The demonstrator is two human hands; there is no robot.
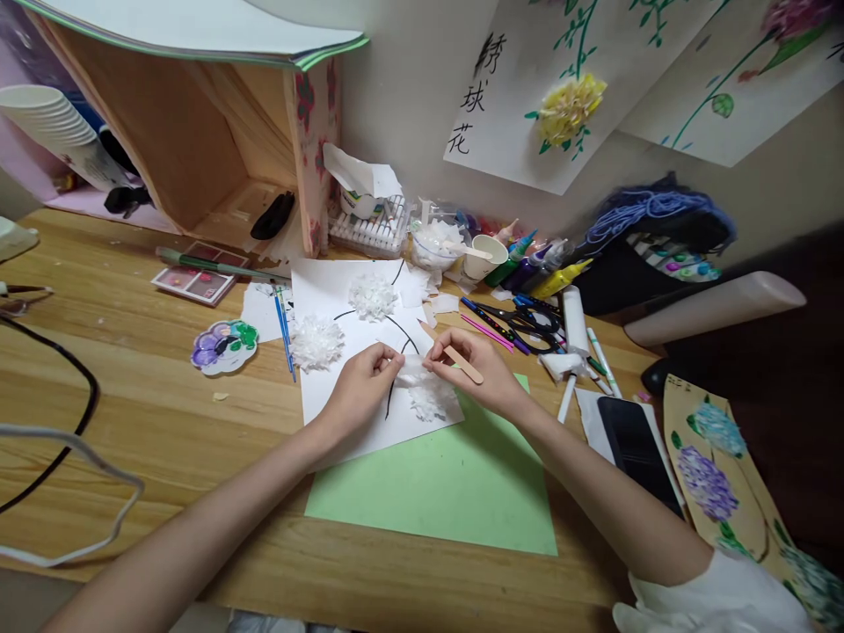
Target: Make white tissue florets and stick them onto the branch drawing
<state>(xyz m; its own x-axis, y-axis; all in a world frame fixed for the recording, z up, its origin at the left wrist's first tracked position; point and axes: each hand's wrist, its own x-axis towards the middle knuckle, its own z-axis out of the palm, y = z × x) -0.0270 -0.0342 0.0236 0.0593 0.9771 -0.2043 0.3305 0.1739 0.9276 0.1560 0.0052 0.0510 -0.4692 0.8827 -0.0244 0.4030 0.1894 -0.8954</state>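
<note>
My left hand and my right hand meet over a white sheet of paper with black curved lines drawn on it. Both pinch a small piece of white tissue between their fingertips. My right hand also holds a wooden craft stick that points to the right. A fluffy white tissue flower lies just below the fingers. Two more tissue flowers sit higher on the sheet. A green sheet of paper lies under the white one.
Scissors, markers, glue bottles and a paper cup crowd the right. A paint palette, a watercolour set and brushes lie left. A wooden box stands behind. A phone lies at right, cables at left.
</note>
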